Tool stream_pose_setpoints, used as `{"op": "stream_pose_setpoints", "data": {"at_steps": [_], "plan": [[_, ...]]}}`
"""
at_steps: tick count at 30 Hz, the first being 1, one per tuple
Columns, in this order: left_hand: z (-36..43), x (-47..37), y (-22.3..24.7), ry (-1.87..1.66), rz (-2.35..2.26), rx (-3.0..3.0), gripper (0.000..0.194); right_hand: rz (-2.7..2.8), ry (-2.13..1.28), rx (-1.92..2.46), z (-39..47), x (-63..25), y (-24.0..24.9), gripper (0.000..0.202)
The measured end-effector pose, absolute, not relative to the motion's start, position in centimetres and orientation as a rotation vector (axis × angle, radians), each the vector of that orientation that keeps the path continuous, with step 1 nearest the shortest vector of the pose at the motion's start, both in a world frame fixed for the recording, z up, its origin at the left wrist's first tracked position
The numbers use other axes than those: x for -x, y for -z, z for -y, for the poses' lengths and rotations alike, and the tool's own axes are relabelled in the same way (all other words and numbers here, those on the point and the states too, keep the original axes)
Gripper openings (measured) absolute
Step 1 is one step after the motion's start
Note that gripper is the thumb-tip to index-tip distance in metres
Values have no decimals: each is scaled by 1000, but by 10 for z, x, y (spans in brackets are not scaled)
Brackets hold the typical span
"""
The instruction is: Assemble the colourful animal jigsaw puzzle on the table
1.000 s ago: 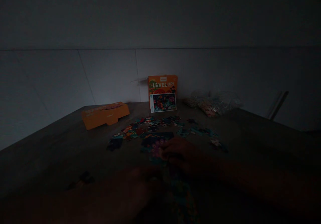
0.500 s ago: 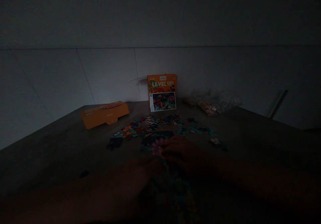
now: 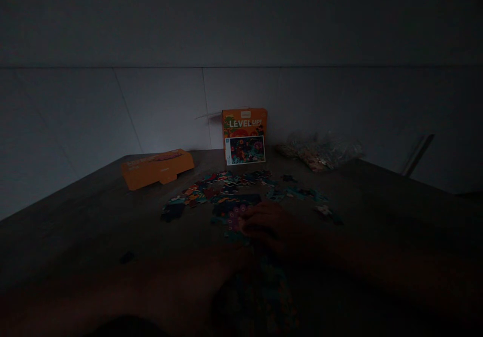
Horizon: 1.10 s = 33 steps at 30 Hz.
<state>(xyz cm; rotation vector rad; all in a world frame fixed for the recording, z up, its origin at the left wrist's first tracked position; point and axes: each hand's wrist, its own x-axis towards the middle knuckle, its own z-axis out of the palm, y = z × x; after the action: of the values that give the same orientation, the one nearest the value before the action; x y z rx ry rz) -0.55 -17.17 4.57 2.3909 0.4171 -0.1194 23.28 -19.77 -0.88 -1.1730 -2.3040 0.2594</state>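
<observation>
Left hand, right hand bare; forearms bare, details dim.

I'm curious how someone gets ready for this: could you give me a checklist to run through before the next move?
1. Lighting: not ok; the foreground is very dark.
2. Picture card visible: ok; it stands before the upright orange box.
3. Loose pieces in sight: ok; spread on the table.
4. Right grip at the purple section: ok; apparently touching.
5. Left grip holding a piece: cannot tell; too dark.
</observation>
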Motion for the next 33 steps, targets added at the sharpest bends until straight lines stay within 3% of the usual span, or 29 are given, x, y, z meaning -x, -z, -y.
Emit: {"op": "stream_pose_setpoints", "data": {"at_steps": [7,33], "plan": [[167,4,-44,65,-408,-2477,62,2307,-227,1149,197,-232,9,20],[167,-4,-33,64,-399,-2561,54,2317,-168,1107,197,-233,10,19]]}}
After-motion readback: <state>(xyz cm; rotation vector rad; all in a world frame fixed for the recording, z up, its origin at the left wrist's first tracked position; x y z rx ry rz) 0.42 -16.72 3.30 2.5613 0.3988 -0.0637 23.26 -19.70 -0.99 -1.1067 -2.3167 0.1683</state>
